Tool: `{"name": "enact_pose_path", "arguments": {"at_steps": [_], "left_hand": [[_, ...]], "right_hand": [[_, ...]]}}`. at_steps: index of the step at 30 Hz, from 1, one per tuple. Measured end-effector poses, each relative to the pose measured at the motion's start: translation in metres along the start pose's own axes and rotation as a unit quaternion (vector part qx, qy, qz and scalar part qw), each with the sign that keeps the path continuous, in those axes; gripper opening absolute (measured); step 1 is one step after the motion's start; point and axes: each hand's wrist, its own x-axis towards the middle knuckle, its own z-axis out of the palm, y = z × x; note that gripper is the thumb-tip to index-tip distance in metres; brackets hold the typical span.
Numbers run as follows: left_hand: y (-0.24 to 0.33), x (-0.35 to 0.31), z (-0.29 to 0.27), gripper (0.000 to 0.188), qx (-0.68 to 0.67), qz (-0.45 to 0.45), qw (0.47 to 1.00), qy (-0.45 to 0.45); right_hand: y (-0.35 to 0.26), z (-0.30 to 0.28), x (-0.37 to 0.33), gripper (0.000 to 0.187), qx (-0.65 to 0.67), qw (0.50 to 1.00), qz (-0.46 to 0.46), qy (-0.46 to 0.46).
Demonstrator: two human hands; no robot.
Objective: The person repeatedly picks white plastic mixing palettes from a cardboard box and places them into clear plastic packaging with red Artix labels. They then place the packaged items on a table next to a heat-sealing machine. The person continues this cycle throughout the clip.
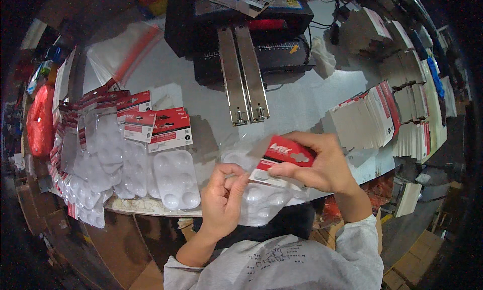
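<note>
My right hand (324, 164) grips a red and white header card (282, 154) with a hanging hole, thumb on its face and fingers behind. Below the card, at the table's near edge, is a white plastic paint palette (261, 204) with round wells, apparently inside a clear bag. My left hand (224, 199) is at the left of the palette, its fingers curled and pinched at the bag's edge beside the card. To its left lies another white palette (176, 182) under a red and white card (171, 129).
Many carded palettes (108, 144) overlap along the table's left side. A black machine (186, 28) with two metal bars (244, 73) stands at the back. Clear bags (113, 56) lie at the far left. Header cards are stacked (365, 116) on the right, beside a red bundle (40, 121) opposite.
</note>
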Motion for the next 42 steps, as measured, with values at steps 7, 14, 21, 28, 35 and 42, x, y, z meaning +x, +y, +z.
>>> {"name": "enact_pose_path", "arguments": {"at_steps": [7,14,21,28,35,42], "left_hand": [[-0.001,0.000,0.003,0.013,0.037,0.027,0.998,0.030],[0.000,0.002,0.003,0.011,0.095,0.039,0.994,0.040],[-0.002,0.004,0.007,0.011,0.088,0.023,0.995,0.043],[-0.009,0.006,0.000,0.018,0.048,0.017,0.987,0.153],[-0.023,0.009,0.000,0.022,0.055,-0.024,0.979,0.196],[-0.016,0.000,0.000,0.022,0.059,-0.009,0.978,0.199]], "right_hand": [[0.008,0.010,0.006,0.028,-0.002,0.999,0.011,-0.033],[0.008,0.010,0.008,0.025,-0.018,0.999,-0.035,-0.026],[0.012,0.006,0.011,0.028,-0.093,0.990,-0.093,-0.049],[0.027,-0.007,0.011,0.033,0.013,0.998,0.042,-0.039],[0.040,0.001,-0.006,0.016,0.192,0.953,0.212,-0.095],[0.042,0.012,-0.018,0.013,0.245,0.951,0.172,-0.084]]}}
